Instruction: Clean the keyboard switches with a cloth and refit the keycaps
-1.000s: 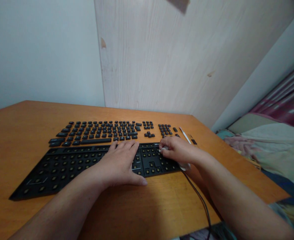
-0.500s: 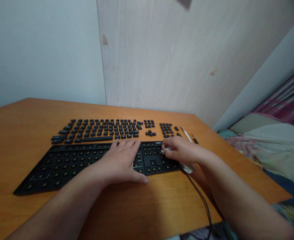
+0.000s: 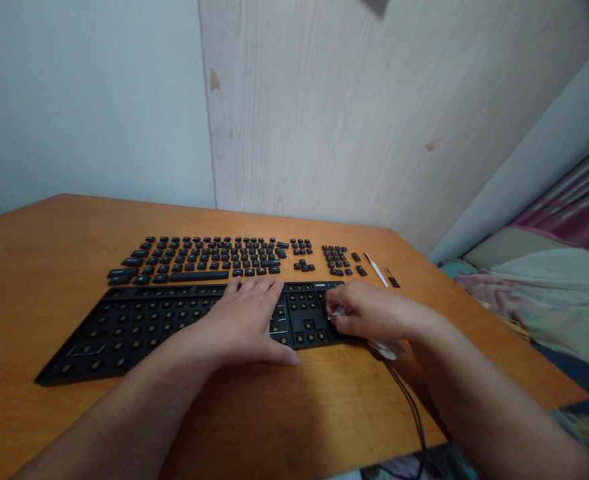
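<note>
A black keyboard base [image 3: 134, 327] with its keycaps taken off lies on the orange wooden table [image 3: 34, 240]. The loose black keycaps [image 3: 209, 257] are laid out in rows just behind it. My left hand [image 3: 247, 320] rests flat on the middle of the base, fingers stretched out. My right hand [image 3: 369, 310] is closed on a small white cloth or wipe [image 3: 387, 348] and presses it on the right end of the base. A tail of the cloth sticks out under my wrist.
A thin white stick-like tool [image 3: 375, 269] and a small black piece [image 3: 394, 282] lie at the table's right edge. The keyboard's black cable [image 3: 409, 407] runs off the front edge. A pale wooden panel stands behind; bedding lies to the right.
My right hand with the cloth has slid a little toward me along the right end of the keyboard base. The left hand stays flat in place.
</note>
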The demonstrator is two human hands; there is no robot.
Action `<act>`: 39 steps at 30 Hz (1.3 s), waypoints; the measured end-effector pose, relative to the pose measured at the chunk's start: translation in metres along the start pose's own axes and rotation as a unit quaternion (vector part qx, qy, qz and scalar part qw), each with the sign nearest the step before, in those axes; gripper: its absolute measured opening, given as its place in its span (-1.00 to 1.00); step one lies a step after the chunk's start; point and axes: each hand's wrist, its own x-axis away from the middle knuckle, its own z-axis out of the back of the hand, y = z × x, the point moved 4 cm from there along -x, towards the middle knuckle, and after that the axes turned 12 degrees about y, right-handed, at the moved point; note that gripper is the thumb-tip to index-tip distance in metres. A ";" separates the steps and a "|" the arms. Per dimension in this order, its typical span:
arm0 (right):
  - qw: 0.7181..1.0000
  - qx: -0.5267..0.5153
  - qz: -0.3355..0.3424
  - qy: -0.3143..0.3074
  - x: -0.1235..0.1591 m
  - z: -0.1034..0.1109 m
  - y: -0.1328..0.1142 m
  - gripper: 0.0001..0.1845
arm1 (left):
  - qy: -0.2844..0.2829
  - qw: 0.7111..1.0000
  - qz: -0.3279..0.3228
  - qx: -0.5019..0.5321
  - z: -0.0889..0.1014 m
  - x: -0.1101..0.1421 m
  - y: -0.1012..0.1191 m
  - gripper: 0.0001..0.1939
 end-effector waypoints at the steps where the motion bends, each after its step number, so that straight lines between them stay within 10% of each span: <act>1: 1.000 -0.003 0.002 -0.005 0.001 0.000 0.000 -0.87 | -0.001 1.000 0.000 0.000 0.000 0.000 0.000 0.37; 13: 0.993 -0.085 -0.026 0.079 -0.007 0.007 0.026 -0.91 | 0.005 1.000 0.004 0.002 -0.005 -0.001 -0.003 0.36; 19: 0.992 -0.128 -0.001 -0.006 -0.003 0.001 0.026 -0.93 | 0.013 1.000 0.001 0.009 -0.007 -0.001 -0.005 0.37; 29: 0.965 -0.214 -0.047 0.142 -0.014 0.010 0.058 -0.87 | 0.002 1.000 0.006 -0.009 0.002 -0.001 0.000 0.34; 39: 0.983 -0.159 -0.052 0.080 -0.016 0.002 0.069 -0.87 | 0.005 1.000 0.003 -0.001 0.005 0.002 0.003 0.29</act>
